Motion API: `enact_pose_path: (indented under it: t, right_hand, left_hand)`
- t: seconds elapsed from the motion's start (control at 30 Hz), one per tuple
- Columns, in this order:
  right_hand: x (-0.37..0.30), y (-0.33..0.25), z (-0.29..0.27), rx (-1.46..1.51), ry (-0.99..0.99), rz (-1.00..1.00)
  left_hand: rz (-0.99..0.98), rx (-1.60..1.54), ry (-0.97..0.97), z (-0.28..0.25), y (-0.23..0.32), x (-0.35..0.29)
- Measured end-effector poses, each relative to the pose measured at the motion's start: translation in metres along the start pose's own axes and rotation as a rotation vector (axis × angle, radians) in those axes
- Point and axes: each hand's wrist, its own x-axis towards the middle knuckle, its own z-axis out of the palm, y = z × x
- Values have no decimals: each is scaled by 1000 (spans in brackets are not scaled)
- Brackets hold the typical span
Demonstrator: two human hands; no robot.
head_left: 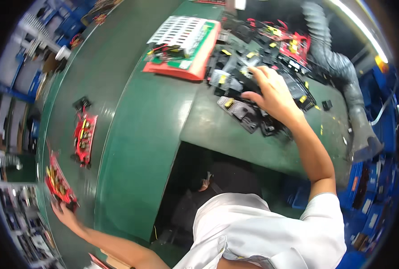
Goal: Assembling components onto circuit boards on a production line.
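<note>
The left hand (pixel 64 215) touches a red assembly (pixel 58 181) at the counter's (pixel 105 67) left edge, its grip unclear; the right hand (pixel 273 89) is spread wide over black parts (pixel 242 114); blue bins (pixel 365 186) at right, contents indistinct.

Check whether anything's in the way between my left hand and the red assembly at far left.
Nothing visible is: your left hand is right at the lower end of that red assembly, apparently touching it. A second one lies off to the right, not between them.
</note>
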Motion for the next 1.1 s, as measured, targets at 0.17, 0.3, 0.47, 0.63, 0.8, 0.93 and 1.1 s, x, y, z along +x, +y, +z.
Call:
enact_pose_path:
  t: [0.17, 0.3, 0.47, 0.63, 0.8, 0.93, 1.1]
  right_hand:
    - [-7, 7, 24, -125, -137, 143]
    - [-2, 12, 33, -75, -120, 210]
    - [4, 23, 34, -16, -21, 201]
    - [20, 0, 1, 147, 91, 203]
    - [33, -80, -18, 181, 317, -410]
    - [24, -119, 10, 177, 163, -671]
    - [25, -150, 44, 335, 142, -774]
  left_hand:
    - [114, -33, -415, 83, 78, -47]
    - [229, 59, -768, 136, 71, -73]
    - [439, 165, -991, 180, 47, -99]
    - [509, 503, -920, 165, 49, -109]
    - [246, 19, -699, 169, 109, -141]
    - [-366, -664, -1155, 230, 157, -213]
    - [-396, -878, -1054, 256, 125, -238]
